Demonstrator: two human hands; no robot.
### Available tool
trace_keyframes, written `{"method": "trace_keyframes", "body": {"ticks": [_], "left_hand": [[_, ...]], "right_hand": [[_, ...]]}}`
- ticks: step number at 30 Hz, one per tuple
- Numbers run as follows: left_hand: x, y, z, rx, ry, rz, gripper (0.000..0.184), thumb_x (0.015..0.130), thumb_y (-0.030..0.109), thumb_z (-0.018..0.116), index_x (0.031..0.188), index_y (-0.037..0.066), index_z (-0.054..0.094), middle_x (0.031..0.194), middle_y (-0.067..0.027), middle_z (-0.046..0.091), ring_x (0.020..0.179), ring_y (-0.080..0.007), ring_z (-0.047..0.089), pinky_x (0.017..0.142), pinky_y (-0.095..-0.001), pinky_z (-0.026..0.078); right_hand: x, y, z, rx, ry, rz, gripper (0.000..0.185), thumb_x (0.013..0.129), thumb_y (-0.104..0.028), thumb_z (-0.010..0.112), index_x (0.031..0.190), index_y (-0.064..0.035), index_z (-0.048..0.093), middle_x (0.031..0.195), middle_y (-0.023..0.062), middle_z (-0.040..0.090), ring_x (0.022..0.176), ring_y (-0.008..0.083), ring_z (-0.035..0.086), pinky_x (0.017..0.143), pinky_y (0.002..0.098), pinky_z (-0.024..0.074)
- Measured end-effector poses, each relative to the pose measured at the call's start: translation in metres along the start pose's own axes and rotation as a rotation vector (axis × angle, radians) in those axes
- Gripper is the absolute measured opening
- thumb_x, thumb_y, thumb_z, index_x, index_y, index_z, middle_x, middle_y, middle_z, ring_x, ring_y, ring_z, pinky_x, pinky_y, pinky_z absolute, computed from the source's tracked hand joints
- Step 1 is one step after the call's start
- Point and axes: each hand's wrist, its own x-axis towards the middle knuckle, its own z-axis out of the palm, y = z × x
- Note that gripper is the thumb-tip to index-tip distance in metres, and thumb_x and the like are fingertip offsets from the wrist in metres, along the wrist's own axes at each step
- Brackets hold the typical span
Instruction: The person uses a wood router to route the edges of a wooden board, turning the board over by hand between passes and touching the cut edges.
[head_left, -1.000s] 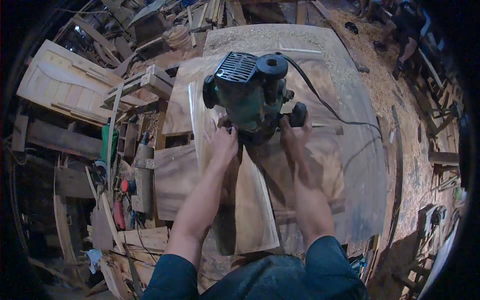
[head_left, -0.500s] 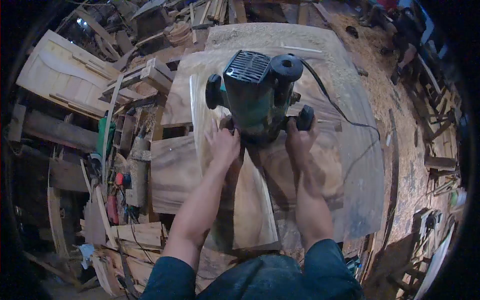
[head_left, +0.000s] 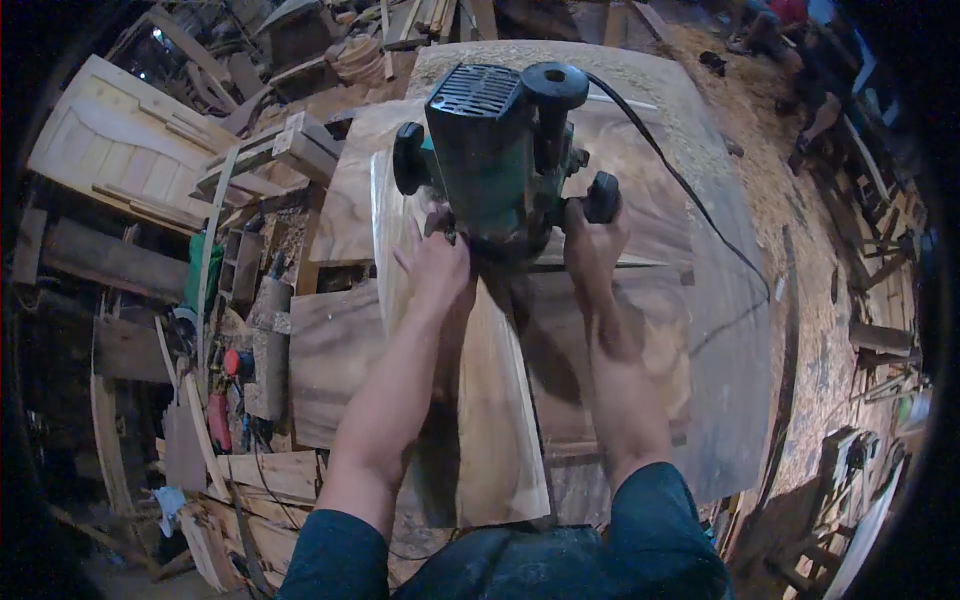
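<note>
Shaving-strewn panel [head_left: 735, 420] lies beneath boards [head_left: 340, 345] and router [head_left: 475, 165]; right hand [head_left: 596, 240] wraps side knob [head_left: 602, 198], left hand [head_left: 440, 268], fingers part spread, sits at base [head_left: 510, 250], grip unclear.

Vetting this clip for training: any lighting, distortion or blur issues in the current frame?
Head view: strong fisheye, corners black; dim lighting, router body dark with little detail; arm shadows across the boards; background at upper right murky, too dark to read.
</note>
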Motion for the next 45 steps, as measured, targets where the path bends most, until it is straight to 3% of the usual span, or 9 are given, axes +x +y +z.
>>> {"method": "trace_keyframes", "body": {"ticks": [2, 5, 11, 16, 23, 27, 37, 40, 45], "left_hand": [[0.008, 0.001, 0.003, -0.071, 0.112, 0.038, 0.051, 0.098, 0.040, 0.045, 0.111, -0.004, 0.067, 0.132, -0.0193, 0.060, 0.147, -0.0361, 0.022, 0.114, -0.0687, 0.009], [0.030, 0.004, -0.007, 0.060, -0.169, -0.072, 0.055, 0.099, 0.043, 0.043, 0.112, -0.004, 0.067, 0.137, -0.0222, 0.055, 0.147, -0.0364, 0.022, 0.114, -0.0680, 0.009], [0.063, 0.002, 0.006, -0.045, -0.005, -0.033, 0.059, 0.100, 0.046, 0.039, 0.114, -0.005, 0.066, 0.138, -0.0295, 0.050, 0.145, -0.0384, 0.025, 0.113, -0.0688, 0.011], [0.126, -0.045, 0.063, 0.077, 0.018, 0.113, 0.055, 0.100, 0.042, 0.041, 0.116, -0.005, 0.064, 0.139, -0.0243, 0.051, 0.143, -0.0421, 0.027, 0.111, -0.0724, 0.012], [0.052, -0.007, 0.003, 0.206, -0.066, 0.199, 0.050, 0.099, 0.037, 0.042, 0.119, -0.004, 0.063, 0.143, -0.0208, 0.048, 0.144, -0.0412, 0.027, 0.110, -0.0729, 0.014], [0.019, -0.004, 0.001, 0.028, -0.054, 0.031, 0.050, 0.099, 0.037, 0.042, 0.118, -0.003, 0.064, 0.148, -0.0209, 0.044, 0.145, -0.0396, 0.025, 0.112, -0.0700, 0.014], [-0.069, 0.005, -0.016, 0.123, -0.083, -0.042, 0.051, 0.099, 0.040, 0.044, 0.110, -0.004, 0.068, 0.135, -0.0253, 0.055, 0.148, -0.0324, 0.023, 0.116, -0.0633, 0.014], [-0.082, 0.009, -0.022, 0.124, -0.116, -0.036, 0.052, 0.099, 0.041, 0.044, 0.112, -0.003, 0.068, 0.136, -0.0249, 0.055, 0.148, -0.0318, 0.021, 0.117, -0.0615, 0.012], [-0.098, 0.007, -0.020, 0.157, -0.178, -0.075, 0.052, 0.099, 0.042, 0.044, 0.118, -0.001, 0.067, 0.138, -0.0227, 0.054, 0.148, -0.0316, 0.023, 0.118, -0.0591, 0.010]], "right_hand": [[0.009, 0.005, 0.009, 0.044, 0.006, -0.063, 0.039, 0.078, -0.016, 0.075, 0.110, -0.0003, 0.059, 0.089, 0.0065, 0.062, 0.085, 0.0170, 0.059, 0.081, 0.0326, 0.0482], [0.027, 0.010, 0.021, 0.027, -0.005, -0.131, 0.032, 0.080, -0.012, 0.073, 0.106, -0.0005, 0.057, 0.089, 0.0046, 0.060, 0.081, 0.0138, 0.058, 0.074, 0.0296, 0.0492], [0.063, 0.040, 0.049, 0.022, -0.018, -0.123, 0.029, 0.081, -0.009, 0.072, 0.104, -0.0008, 0.057, 0.088, 0.0042, 0.060, 0.080, 0.0124, 0.058, 0.070, 0.0281, 0.0496], [0.087, 0.034, 0.067, 0.016, -0.009, -0.060, 0.037, 0.075, -0.022, 0.078, 0.102, -0.0046, 0.059, 0.083, 0.0049, 0.062, 0.076, 0.0174, 0.058, 0.072, 0.0313, 0.0493], [0.043, 0.004, 0.038, -0.001, -0.015, -0.083, 0.036, 0.079, -0.013, 0.076, 0.108, 0.0006, 0.058, 0.093, 0.0062, 0.063, 0.084, 0.0131, 0.057, 0.075, 0.0306, 0.0488], [0.012, -0.022, 0.008, -0.091, -0.029, -0.024, 0.037, 0.080, -0.013, 0.075, 0.110, 0.0002, 0.058, 0.095, 0.0077, 0.063, 0.087, 0.0143, 0.058, 0.078, 0.0314, 0.0488], [-0.053, -0.032, -0.047, -0.103, -0.059, 0.109, 0.038, 0.081, -0.008, 0.069, 0.115, -0.0005, 0.054, 0.089, 0.0029, 0.058, 0.078, 0.0126, 0.056, 0.072, 0.0288, 0.0486], [-0.063, -0.026, -0.052, -0.092, 0.028, -0.170, 0.038, 0.081, -0.005, 0.067, 0.115, 0.0003, 0.052, 0.088, 0.0032, 0.058, 0.074, 0.0119, 0.055, 0.067, 0.0279, 0.0488], [-0.076, -0.023, -0.063, 0.033, -0.019, -0.034, 0.038, 0.082, -0.005, 0.068, 0.115, 0.0015, 0.051, 0.086, 0.0036, 0.058, 0.073, 0.0120, 0.056, 0.064, 0.0277, 0.0496]]}}
